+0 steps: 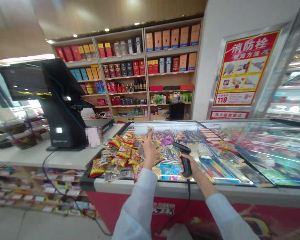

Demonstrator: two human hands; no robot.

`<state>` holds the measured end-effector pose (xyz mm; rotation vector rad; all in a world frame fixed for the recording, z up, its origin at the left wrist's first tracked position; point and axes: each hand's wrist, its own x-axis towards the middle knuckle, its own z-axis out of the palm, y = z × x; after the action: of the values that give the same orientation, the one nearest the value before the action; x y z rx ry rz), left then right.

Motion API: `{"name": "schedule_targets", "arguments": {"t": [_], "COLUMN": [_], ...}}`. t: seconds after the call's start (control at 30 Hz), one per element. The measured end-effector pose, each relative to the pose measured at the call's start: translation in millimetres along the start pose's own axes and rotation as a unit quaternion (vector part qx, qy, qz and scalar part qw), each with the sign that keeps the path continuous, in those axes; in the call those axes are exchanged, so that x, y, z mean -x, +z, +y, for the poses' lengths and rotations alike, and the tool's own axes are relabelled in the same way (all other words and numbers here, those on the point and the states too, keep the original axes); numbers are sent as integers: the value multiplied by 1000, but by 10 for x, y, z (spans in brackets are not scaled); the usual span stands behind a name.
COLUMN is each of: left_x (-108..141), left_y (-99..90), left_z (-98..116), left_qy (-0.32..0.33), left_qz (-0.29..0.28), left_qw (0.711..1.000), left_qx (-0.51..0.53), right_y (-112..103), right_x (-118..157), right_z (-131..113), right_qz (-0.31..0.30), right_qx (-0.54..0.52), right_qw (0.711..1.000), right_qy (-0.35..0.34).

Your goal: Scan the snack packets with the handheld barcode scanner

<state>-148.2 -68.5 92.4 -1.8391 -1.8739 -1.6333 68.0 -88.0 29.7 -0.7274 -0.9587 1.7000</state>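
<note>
My right hand (193,165) is wrapped round the handle of a black and yellow barcode scanner (186,166), whose head points left over the freezer. A cable hangs from the base of its grip. My left hand (149,150) reaches forward with its fingers closed on a small snack packet (150,128), partly hidden by the fingers. Beneath and left of that hand lies a pile of red and yellow snack bags (125,150), with dark see-through packets among them. The pile rests on the glass top of a chest freezer (150,184).
To the left, a black checkout terminal (67,110) stands on a white counter (62,161). A black cable (43,166) runs down from it. Behind the freezer rise shelves of boxes (145,71). A red fire-hydrant sign (247,68) hangs at the right.
</note>
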Motion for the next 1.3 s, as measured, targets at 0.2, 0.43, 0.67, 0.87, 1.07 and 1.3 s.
{"name": "schedule_targets", "arguments": {"t": [0.2,0.43,0.67,0.87,1.07,1.3], "left_x": [-197,-77,183,336,445,450], "left_y": [-576,-755,-781,-718,-602,-598], "left_z": [-374,-671,-739,-882,-969,-939], "left_qy": [-26,14,-18,57,48,43], "left_qz": [-21,-33,90,58,58,56], "left_qw": [998,985,959,965,969,972], "left_qx": [-52,-170,-269,-248,-233,-222], "right_y": [388,543,467,509,484,500], "right_x": [-80,-230,-291,-249,-274,-255], "right_z": [79,392,492,500,522,504], "right_qz": [-31,-81,-42,-20,-14,-29], "right_qx": [-52,-24,-24,24,37,41], "right_qw": [998,996,999,999,997,997], "right_qy": [-13,20,14,39,61,62]}}
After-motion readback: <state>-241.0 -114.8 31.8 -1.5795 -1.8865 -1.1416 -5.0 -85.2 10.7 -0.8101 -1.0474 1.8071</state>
